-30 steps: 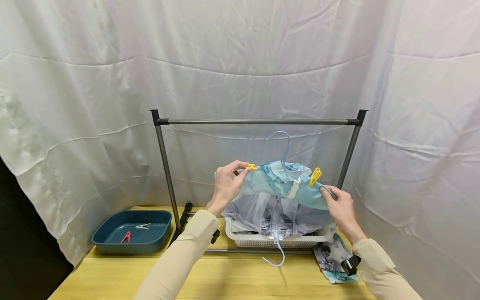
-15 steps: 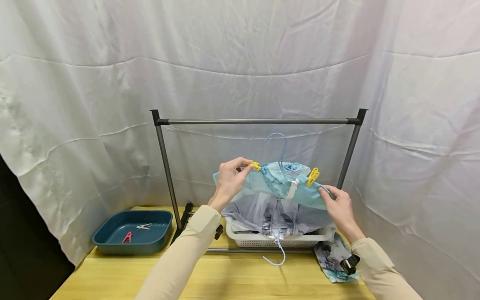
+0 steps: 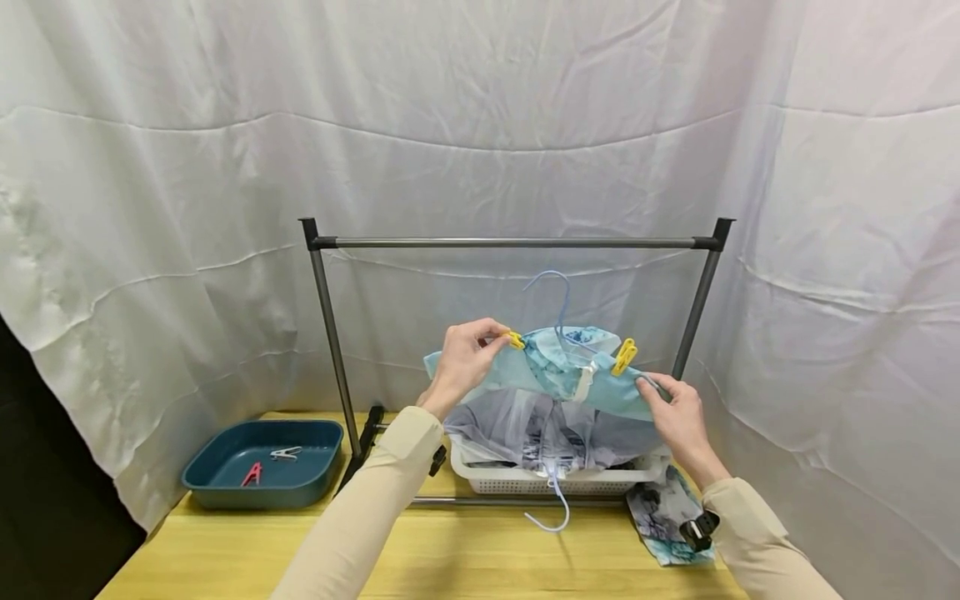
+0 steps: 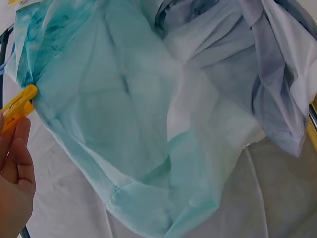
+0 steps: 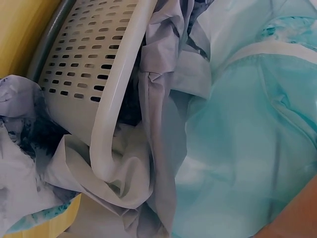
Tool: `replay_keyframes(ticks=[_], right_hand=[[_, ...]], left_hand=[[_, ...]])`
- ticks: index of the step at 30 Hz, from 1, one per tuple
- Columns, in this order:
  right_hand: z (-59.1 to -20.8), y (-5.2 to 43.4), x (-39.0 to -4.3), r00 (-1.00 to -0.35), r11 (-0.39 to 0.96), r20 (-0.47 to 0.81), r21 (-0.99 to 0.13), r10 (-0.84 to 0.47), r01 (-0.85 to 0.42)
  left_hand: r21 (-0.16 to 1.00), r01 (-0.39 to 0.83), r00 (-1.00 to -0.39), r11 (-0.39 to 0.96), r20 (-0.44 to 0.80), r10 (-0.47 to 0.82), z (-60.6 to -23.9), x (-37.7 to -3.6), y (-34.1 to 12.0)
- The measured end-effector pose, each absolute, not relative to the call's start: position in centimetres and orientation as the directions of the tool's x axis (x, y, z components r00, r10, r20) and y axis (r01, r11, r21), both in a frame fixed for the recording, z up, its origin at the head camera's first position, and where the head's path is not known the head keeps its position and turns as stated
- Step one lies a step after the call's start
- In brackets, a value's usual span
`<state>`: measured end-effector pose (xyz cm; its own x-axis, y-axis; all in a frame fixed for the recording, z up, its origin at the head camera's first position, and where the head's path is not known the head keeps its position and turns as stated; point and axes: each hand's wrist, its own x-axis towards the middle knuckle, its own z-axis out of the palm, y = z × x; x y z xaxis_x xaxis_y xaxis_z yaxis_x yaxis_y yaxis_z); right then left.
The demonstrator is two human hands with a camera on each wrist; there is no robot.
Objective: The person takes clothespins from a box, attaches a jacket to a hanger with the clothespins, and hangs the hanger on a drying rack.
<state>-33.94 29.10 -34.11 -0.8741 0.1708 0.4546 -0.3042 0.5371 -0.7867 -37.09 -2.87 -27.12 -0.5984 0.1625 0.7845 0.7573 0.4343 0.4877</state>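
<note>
A light teal garment hangs on a pale blue hanger held in the air below the grey rack bar. My left hand pinches a yellow clothespin at the garment's left shoulder; the same yellow clothespin shows by my fingers in the left wrist view. A second yellow clothespin is clipped on the right shoulder. My right hand grips the garment's right end. The teal cloth fills the right wrist view.
A white laundry basket with grey-white clothes and another blue hanger stands on the wooden table. A teal tray with a red and a white clip sits at the left. A printed cloth lies at the right.
My left hand has moved the yellow clothespin slightly right along the shoulder. The hanger and garment have shifted a little left and down.
</note>
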Motion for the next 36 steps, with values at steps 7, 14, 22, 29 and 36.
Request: replay_keyframes(ticks=[7, 14, 22, 29, 36], right_hand=[[-34.0, 29.0, -33.9, -0.863, 0.556, 0.477, -0.768, 0.167, -0.317], [-33.9, 29.1, -33.8, -0.861, 0.565, 0.480, -0.762, 0.165, -0.317], [-33.9, 29.1, -33.6, -0.878, 0.521, 0.451, -0.795, 0.164, -0.311], [-33.9, 29.3, -33.5, -0.870, 0.541, 0.456, -0.787, 0.186, -0.297], [-33.8, 30.0, -33.4, -0.837, 0.592, 0.491, -0.758, 0.241, -0.274]], left_hand=[[0.487, 0.741, -0.629, 0.463, 0.745, 0.222, -26.5, -37.6, -2.7], [0.415, 0.737, -0.622, 0.534, 0.726, 0.293, -26.2, -37.8, -2.2], [0.379, 0.727, -0.622, 0.572, 0.716, 0.316, -26.6, -37.9, -1.9], [0.277, 0.738, -0.513, 0.616, 0.823, 0.244, -28.7, -37.5, -2.5], [0.037, 0.758, -0.301, 0.652, 0.906, 0.298, -32.4, -36.6, -3.7]])
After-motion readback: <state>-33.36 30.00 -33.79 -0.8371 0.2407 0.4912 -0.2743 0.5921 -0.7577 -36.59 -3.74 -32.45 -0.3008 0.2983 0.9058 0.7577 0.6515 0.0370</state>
